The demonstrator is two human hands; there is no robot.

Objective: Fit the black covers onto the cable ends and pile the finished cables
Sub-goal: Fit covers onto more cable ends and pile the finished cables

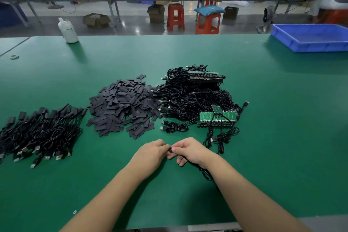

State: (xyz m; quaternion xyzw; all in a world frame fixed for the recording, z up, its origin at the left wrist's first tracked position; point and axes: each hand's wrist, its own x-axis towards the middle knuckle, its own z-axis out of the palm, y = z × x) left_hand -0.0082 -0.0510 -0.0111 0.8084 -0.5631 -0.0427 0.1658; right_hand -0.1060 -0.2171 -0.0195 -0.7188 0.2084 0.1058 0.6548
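Note:
My left hand (152, 153) and my right hand (190, 150) meet near the front of the green table (263, 118). Between their fingertips sits a small black cover (170, 149), mostly hidden. My right hand also grips a black cable (205, 173) that loops out below its wrist. A heap of loose black covers (122, 107) lies in the middle. To its right is a tangle of uncovered cables with green circuit boards (216, 117). At the far left lies the pile of covered cables (37, 132).
A blue plastic tray (310, 37) stands at the back right of the table and a white bottle (67, 31) at the back left. Beyond the table edge are orange stools (176, 17), cardboard boxes and another long bench.

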